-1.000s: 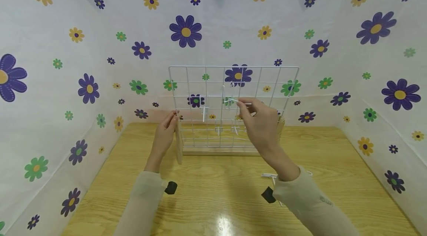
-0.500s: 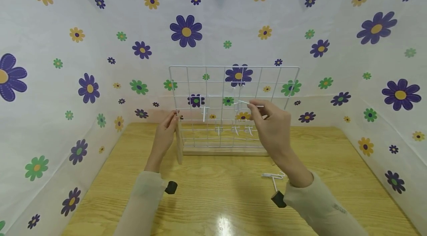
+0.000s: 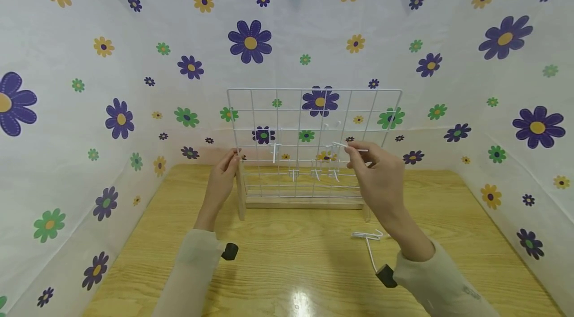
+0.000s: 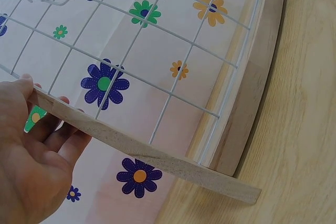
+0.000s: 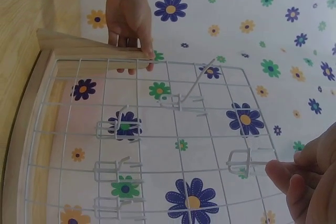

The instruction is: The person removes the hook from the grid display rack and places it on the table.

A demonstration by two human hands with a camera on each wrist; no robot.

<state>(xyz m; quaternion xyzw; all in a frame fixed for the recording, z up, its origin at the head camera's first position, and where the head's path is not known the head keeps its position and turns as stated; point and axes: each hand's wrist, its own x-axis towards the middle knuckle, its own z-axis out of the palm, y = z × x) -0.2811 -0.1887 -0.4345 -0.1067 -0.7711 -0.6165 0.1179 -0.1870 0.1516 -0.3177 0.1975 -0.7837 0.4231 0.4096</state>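
Note:
A white wire grid panel [image 3: 314, 89] stands upright in a wooden frame. My left hand [image 3: 221, 177] grips the wooden side post [image 4: 142, 145] at the panel's left, thumb on one face and fingers behind. By its prong, my right hand [image 3: 381, 177] pinches a white wire hook [image 5: 240, 162] in front of the grid's right half. Whether this hook touches the wires, I cannot tell. One hook [image 3: 274, 152] hangs on the grid at left. Lower down, three hooks sit in a row, among them a left one [image 3: 293, 174] and a right one [image 3: 334, 174].
Loose white wire hooks [image 3: 367, 236] lie on the wooden table [image 3: 278, 257], in front of the frame at right and partly behind the right wrist's black camera [image 3: 386, 276]. A flower-printed sheet [image 3: 287, 33] surrounds the table at the back and sides.
My right hand has moved right and slightly down along the grid, carrying the hook with it. The rightmost hook of the lower row has come into view. My left hand has stayed still.

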